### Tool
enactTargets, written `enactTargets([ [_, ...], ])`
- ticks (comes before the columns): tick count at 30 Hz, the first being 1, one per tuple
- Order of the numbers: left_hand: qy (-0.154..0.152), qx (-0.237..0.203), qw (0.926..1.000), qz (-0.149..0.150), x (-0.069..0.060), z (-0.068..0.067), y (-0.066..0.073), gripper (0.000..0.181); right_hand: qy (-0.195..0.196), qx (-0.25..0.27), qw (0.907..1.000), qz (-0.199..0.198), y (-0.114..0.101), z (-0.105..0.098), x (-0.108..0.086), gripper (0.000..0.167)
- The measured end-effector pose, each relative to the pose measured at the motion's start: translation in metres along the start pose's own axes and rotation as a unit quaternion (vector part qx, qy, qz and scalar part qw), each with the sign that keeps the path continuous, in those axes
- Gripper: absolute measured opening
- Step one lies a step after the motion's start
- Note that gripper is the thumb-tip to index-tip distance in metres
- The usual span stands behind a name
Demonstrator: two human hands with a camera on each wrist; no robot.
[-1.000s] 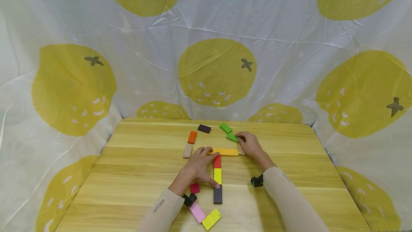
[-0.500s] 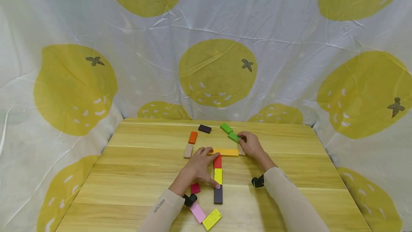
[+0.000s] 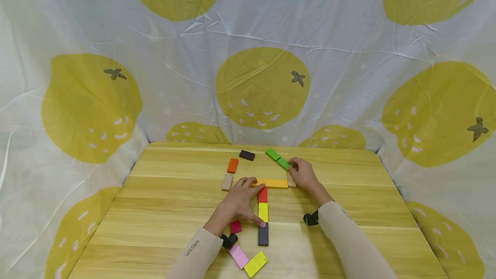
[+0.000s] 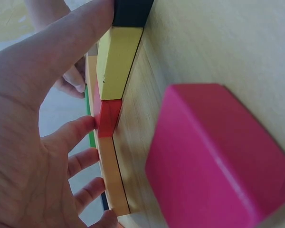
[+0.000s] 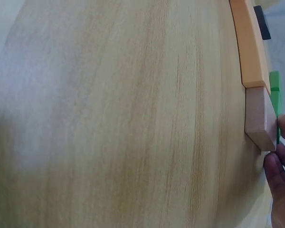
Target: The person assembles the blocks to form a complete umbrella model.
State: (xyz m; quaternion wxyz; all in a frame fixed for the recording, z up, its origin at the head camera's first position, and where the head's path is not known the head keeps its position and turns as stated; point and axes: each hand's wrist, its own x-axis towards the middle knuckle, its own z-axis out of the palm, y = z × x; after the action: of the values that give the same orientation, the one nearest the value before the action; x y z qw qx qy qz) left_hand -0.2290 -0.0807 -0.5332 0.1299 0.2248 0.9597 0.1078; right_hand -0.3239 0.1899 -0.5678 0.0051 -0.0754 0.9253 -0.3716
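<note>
1. Green near block (image 3: 283,164): it is apparently lying flat on the desk (image 3: 162,201); fingers of the right hand (image 3: 304,175) are pinching its near end, and its body is extending leftward and away from them.
2. Long axis: it is running diagonally from those fingers toward the far green block (image 3: 273,154), which is lying just beyond, end to end and nearly in line.
3. Pale wood block (image 3: 292,181): it is lying just nearside of the pinching fingers, abutting the orange row (image 3: 276,184); the fingers are hiding whether it is touching the green near block.
4. Left hand (image 3: 238,200): its fingers are lying spread, tips resting against the orange row and red block (image 3: 262,195); the right hand is sitting closer to both green blocks.
</note>
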Motion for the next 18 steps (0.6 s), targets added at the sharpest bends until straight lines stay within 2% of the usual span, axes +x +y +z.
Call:
enactTargets([
  [18, -0.002, -0.001, 1.0, 0.001, 0.0003, 0.0004, -0.0004, 0.125, -0.002, 0.0, 0.9999, 0.014, -0.0011, -0.0036, -0.0043, 0.032],
])
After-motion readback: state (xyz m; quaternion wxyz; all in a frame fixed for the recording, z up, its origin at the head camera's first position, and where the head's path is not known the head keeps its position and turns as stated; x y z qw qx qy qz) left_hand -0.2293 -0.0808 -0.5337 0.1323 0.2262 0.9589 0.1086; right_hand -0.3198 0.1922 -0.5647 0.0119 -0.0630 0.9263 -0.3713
